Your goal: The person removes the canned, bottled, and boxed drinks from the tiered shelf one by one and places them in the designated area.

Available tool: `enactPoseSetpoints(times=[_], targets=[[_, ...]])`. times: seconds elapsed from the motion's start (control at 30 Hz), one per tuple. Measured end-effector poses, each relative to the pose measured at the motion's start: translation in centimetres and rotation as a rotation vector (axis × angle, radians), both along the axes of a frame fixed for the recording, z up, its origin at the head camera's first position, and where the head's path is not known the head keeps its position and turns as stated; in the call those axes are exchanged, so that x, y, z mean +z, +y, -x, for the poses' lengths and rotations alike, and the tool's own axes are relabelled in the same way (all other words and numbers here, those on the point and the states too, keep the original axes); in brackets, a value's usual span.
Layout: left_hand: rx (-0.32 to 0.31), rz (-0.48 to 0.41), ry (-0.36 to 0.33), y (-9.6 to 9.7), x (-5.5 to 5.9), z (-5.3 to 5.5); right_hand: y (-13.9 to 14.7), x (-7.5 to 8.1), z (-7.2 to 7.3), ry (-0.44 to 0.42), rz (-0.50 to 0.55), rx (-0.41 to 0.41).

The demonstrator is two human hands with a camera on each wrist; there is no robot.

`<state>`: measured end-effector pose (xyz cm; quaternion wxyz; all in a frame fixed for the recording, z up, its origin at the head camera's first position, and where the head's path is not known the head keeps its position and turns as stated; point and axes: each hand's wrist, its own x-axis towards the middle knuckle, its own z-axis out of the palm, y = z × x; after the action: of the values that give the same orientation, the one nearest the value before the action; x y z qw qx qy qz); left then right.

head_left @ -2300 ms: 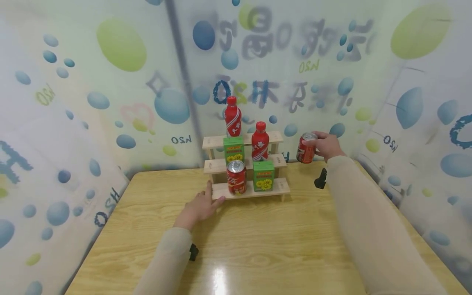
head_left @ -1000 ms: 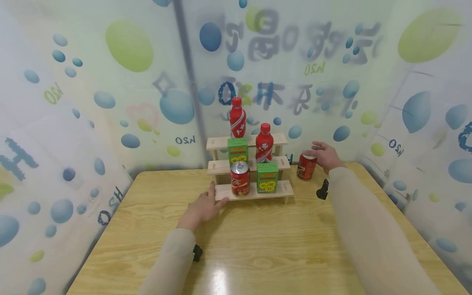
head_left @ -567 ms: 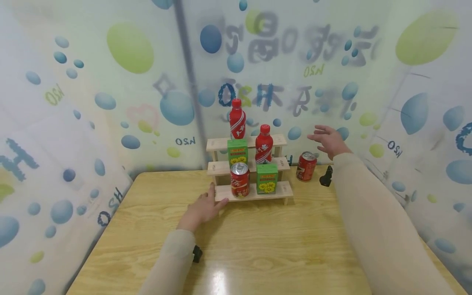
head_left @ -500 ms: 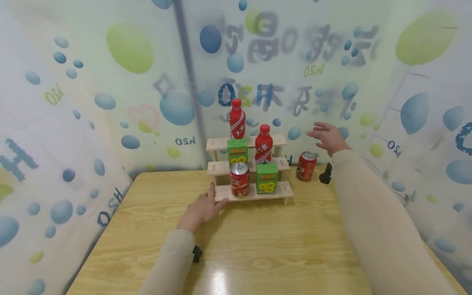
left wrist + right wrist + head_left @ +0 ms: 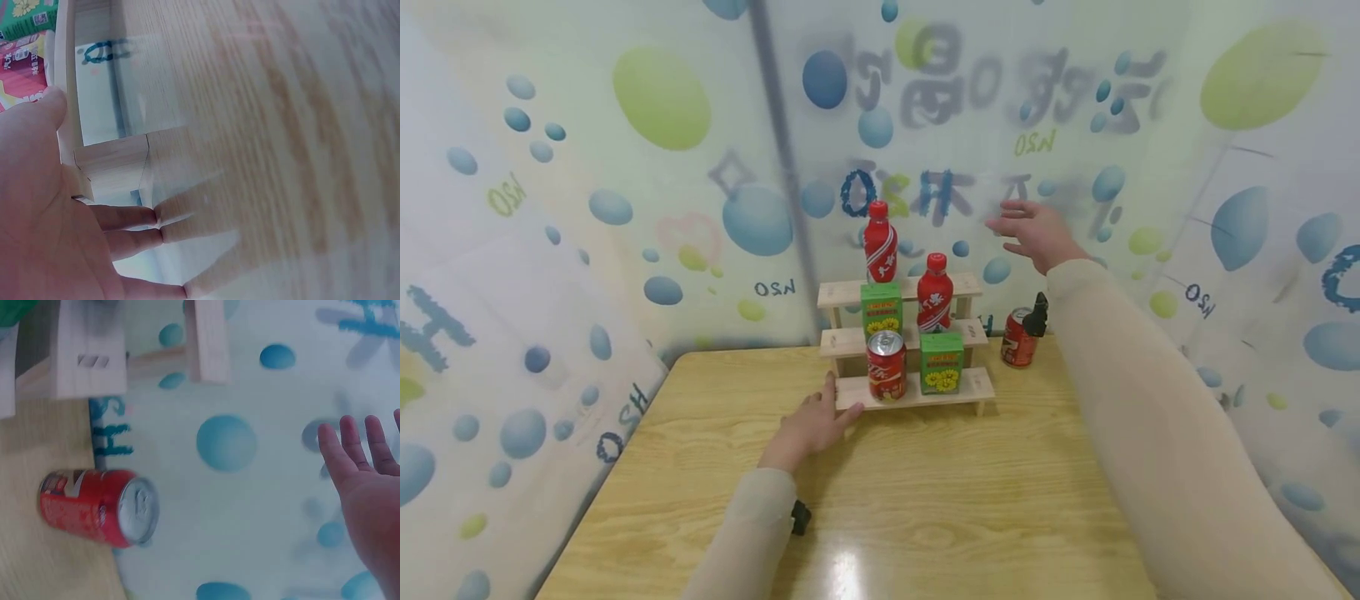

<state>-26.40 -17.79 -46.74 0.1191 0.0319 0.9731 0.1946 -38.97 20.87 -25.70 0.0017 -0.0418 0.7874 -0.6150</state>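
Note:
A small three-step wooden shelf (image 5: pixel 973 383) stands at the back of the table. My left hand (image 5: pixel 808 425) stays at the left end of its lowest step, thumb against the front edge, straight fingers reaching to the tabletop. In the air right of the top step, my right hand (image 5: pixel 1037 233) is empty, its fingers spread. Below that hand a red drink can (image 5: pixel 100 506) is upright on the table, partly covered in the head view by the black wrist device (image 5: pixel 1037 317). Another red can (image 5: pixel 887 367) and a green drink carton (image 5: pixel 942 367) share the lowest step.
On the middle step are a second green carton (image 5: pixel 882 308) and a red bottle (image 5: pixel 935 296). A taller-placed red bottle (image 5: pixel 880 250) occupies the left of the top step. Patterned curtain (image 5: pixel 700 192) hangs close behind the wooden table (image 5: pixel 925 500).
My right hand lowered the red can onto the table right of the shelf and let go. It then rose and moved left. The left hand kept its place at the shelf.

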Motion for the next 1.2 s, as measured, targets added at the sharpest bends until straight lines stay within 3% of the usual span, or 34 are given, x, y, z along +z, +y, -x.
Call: enactPoseSetpoints(times=[0.17,0.37,0.57,0.83,1.2], targets=[[0.003,-0.005,0.001,-0.1,-0.1,0.0,-2.7,1.5,0.3,0.02,0.025,0.044],[-0.004,-0.007,0.002,-0.2,-0.3,0.0,-6.7,3.0,0.0,0.055,0.127,0.178],[-0.001,-0.017,0.006,-0.2,-0.4,0.0,-10.4,3.9,0.0,0.059,0.084,0.257],[-0.009,-0.007,0.014,-0.1,-0.6,0.1,-13.2,2.7,1.0,0.02,-0.017,0.239],[0.009,-0.024,0.014,-0.1,-0.5,0.1,-14.5,1.4,1.5,0.041,-0.183,0.208]])
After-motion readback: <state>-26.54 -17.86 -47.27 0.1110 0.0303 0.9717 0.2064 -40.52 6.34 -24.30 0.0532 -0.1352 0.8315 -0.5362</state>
